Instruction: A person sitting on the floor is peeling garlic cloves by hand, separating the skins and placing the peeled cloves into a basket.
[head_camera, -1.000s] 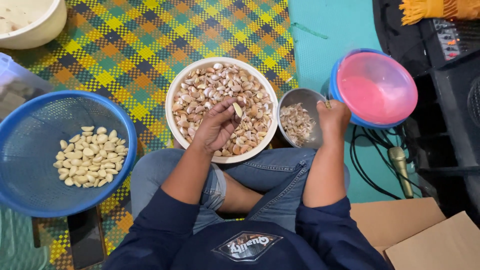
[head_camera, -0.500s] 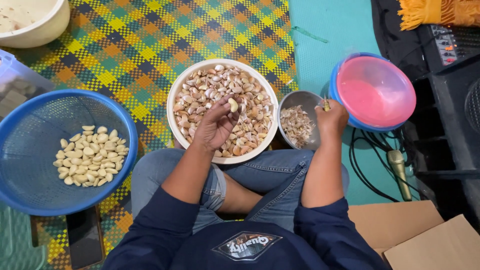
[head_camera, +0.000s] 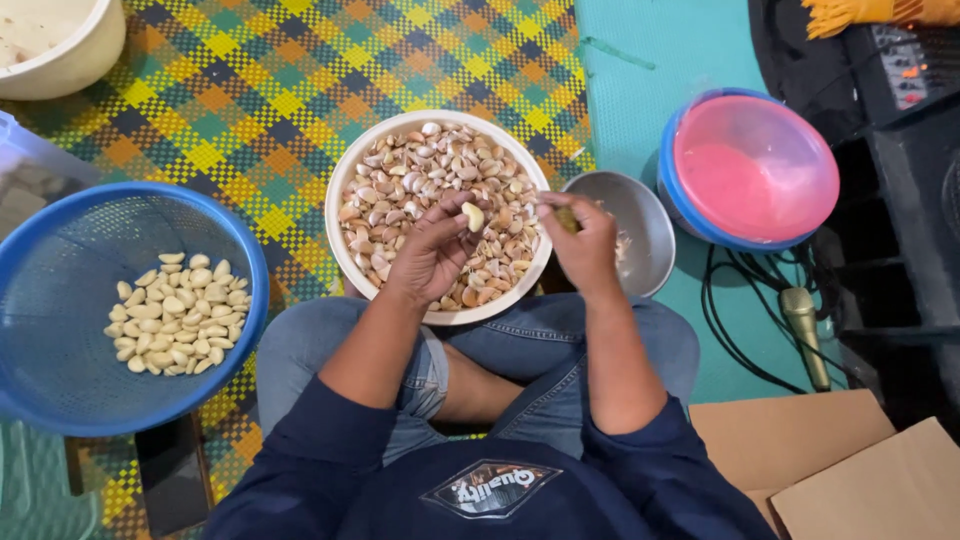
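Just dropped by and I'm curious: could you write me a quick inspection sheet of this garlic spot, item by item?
Surface: checkered woven mat, teal floor beside it.
Job's things: white bowl of unpeeled cloves; blue basket of peeled cloves; metal bowl.
Clutter: stacked pink and blue bowls; cardboard; cream tub.
Grippers: left hand pinches a garlic clove; right hand holds something small, unclear what.
Cables: black cords beside a microphone.
Surroundings: dark equipment on the right.

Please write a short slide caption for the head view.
Left hand holds a garlic clove over a white bowl of unpeeled garlic; right hand alongside.
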